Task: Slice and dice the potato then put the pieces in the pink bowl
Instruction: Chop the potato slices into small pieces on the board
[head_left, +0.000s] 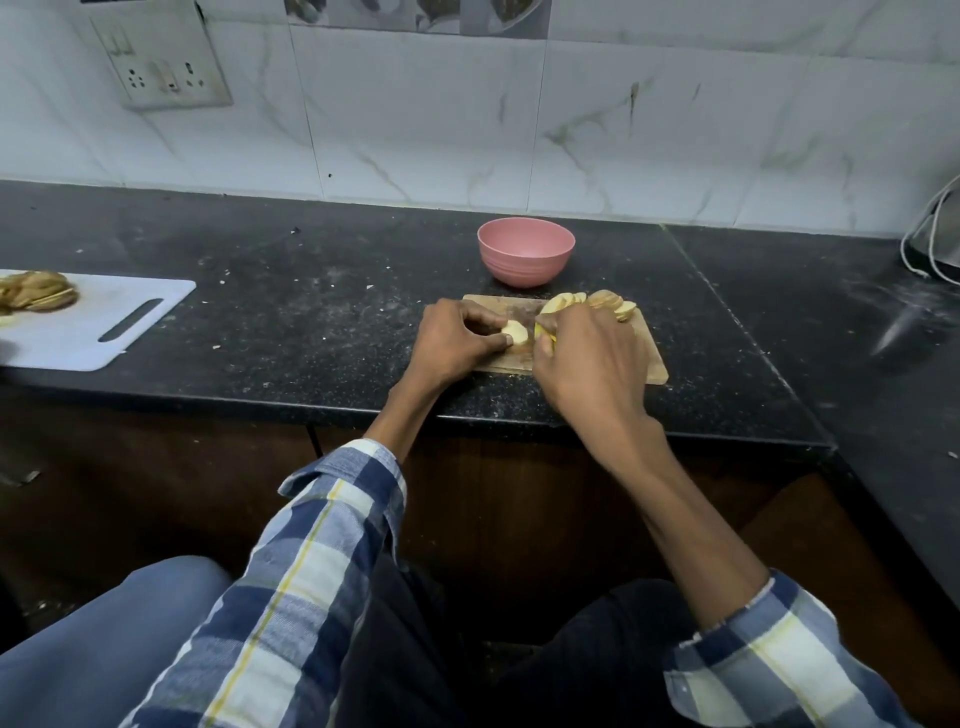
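We judge slicing underway: our left hand (457, 338) pinches the pale yellow potato end piece (514, 332) on the rectangular wooden cutting board (652, 364); our right hand (587, 353) grips a yellow-handled knife (543, 332). Dicing comes next, then transfer to the round pink plastic bowl (525, 252) at 12 o'clock.

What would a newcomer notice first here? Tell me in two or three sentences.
First the two hands at the wooden board near the counter's front edge: the left hand pinches a potato slice, the right hand grips more slices. Just behind the board sits the pink bowl, with fanned slices at the board's far right corner. Far left lies a white board with another potato pile.
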